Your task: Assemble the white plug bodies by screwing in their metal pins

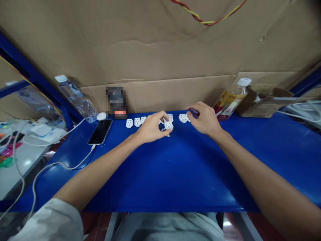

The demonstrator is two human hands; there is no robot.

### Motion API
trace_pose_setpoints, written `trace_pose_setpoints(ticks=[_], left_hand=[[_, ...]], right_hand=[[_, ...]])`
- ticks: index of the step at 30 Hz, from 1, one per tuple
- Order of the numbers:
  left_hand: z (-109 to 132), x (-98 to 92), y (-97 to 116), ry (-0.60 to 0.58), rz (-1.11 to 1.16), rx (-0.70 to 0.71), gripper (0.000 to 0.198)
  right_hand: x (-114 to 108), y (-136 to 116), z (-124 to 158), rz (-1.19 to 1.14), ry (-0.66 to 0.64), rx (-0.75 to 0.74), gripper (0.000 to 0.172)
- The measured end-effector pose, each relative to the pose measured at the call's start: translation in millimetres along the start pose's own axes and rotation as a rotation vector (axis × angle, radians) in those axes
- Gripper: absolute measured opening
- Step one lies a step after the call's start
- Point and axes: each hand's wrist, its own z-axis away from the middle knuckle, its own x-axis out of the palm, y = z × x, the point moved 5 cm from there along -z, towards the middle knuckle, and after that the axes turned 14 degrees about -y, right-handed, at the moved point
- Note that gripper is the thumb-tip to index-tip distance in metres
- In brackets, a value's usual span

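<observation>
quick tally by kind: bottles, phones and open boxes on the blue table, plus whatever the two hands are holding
Bottles: 2, the clear bottle at left and the yellow-labelled bottle at right
Phone: 1
Cardboard box: 1
White piece in the left hand: 1
Dark handle in the right hand: 1
Total: 6

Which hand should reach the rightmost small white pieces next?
Probably the right hand: it's beside those small white pieces, though holding a dark red object; the left hand grips another white piece.
</observation>
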Motion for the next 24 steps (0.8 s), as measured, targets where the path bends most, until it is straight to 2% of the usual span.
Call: trace_pose_setpoints(ticks=[4, 7, 11, 15, 19, 24], left_hand=[[-55.3, 6.5, -11.3, -0.06, -0.145, 0.058, 0.034], [-80.3, 17.0, -21.1, -0.107, -0.239, 0.042, 0.037], [-88.1, 26.2, -33.5, -0.145, -0.295, -0.012, 0.042], [-87.4, 26.3, -39.7, -0.16, -0.312, -0.039, 0.043], [-91.8, 26.6, -36.0, -0.173, -0.325, -0.012, 0.055], [-106.5, 39.0, -29.8, -0.241, -0.325, 0.001, 0.062]], right_hand=[[0.7, 17.8, -2.4, 0.06, -0.012, 0.061, 0.024], [1.5, 20.6, -2.8, 0.098, -0.027, 0.081, 0.022], [0.8, 18.2, -3.8, 0.115, -0.033, 0.102, 0.021], [-0.3, 12.9, -5.3, 0.121, -0.043, 0.114, 0.02], [-3.3, 9.0, -5.8, 0.109, -0.042, 0.14, 0.025], [-7.5, 11.5, -5.4, 0.105, -0.027, 0.157, 0.035]])
